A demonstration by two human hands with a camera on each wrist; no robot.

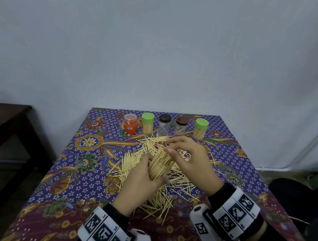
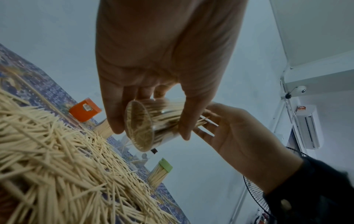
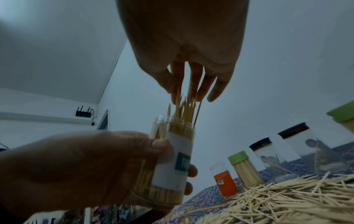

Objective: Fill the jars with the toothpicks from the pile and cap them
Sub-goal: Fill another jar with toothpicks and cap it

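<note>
Left hand (image 1: 143, 177) gripped a nearly full clear jar (image 3: 172, 163); right hand (image 1: 191, 160), fingers relaxed, tamped toothpicks. Two green-capped jars (image 1: 147, 123) were done; pile (image 1: 154, 195) remained.

You have a floral tablecloth (image 1: 86, 171) in blue and maroon over the table, and a dark wooden bench (image 1: 7, 121) stands at its left. On the wall you see a black router (image 3: 83, 113), an air conditioner (image 2: 308, 125) and a small dome camera (image 2: 301, 89). A standing fan (image 2: 254, 192) is lower down.
</note>
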